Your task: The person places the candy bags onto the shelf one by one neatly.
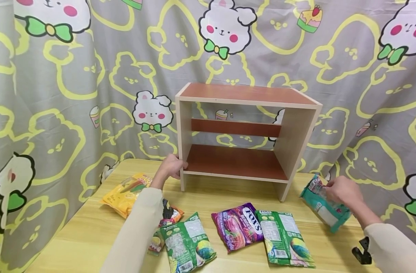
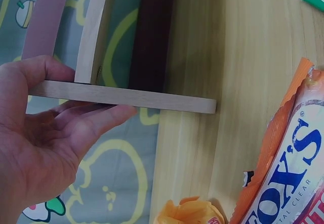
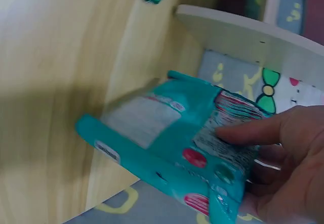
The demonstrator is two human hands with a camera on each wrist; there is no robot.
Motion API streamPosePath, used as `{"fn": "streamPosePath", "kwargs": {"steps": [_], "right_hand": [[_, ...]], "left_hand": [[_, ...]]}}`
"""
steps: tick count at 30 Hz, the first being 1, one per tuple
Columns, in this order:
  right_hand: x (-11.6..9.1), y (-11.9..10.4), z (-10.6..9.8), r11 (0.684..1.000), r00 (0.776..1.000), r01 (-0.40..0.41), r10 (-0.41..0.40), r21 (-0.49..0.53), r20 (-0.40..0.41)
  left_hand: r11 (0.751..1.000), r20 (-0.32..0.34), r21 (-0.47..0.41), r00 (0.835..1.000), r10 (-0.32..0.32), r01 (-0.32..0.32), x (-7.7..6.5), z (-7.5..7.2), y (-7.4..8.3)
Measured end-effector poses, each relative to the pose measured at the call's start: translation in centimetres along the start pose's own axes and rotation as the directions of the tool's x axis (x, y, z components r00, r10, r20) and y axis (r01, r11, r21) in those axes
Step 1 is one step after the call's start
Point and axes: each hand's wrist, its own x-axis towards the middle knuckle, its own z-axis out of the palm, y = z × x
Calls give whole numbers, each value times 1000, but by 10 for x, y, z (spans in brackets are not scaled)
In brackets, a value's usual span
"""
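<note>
Shelf unit, red-brown and pale, centre of the frame, standing on the table; left hand gripping its left side panel. Teal packet, right of the frame, pinched by right hand. Purple packet, lower centre, between two green packets. Yellow bag, left of centre.

Two green bags (one shelf)

Teal packet slanted in the right hand, beside upright, pale-sided shelf with reddish-brown boards
</note>
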Motion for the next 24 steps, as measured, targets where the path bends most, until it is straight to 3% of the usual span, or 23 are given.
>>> {"fn": "streamPosePath", "kwargs": {"steps": [5, 9, 15, 24], "right_hand": [[-3, 6, 16, 1000, 990, 14, -18, -27, -143], [-2, 9, 22, 999, 986, 3, -8, -33, -166], [1, 5, 19, 999, 996, 13, -17, -47, -85], [2, -8, 9, 996, 990, 43, -32, -77, 138]], "left_hand": [[1000, -2, 3, 1000, -1, 1, -1, 0, 1], [1000, -5, 7, 1000, 2, -2, -1, 1, 1], [1000, 6, 5, 1000, -4, 4, 0, 0, 0], [1000, 2, 19, 1000, -3, 3, 0, -1, -1]]}}
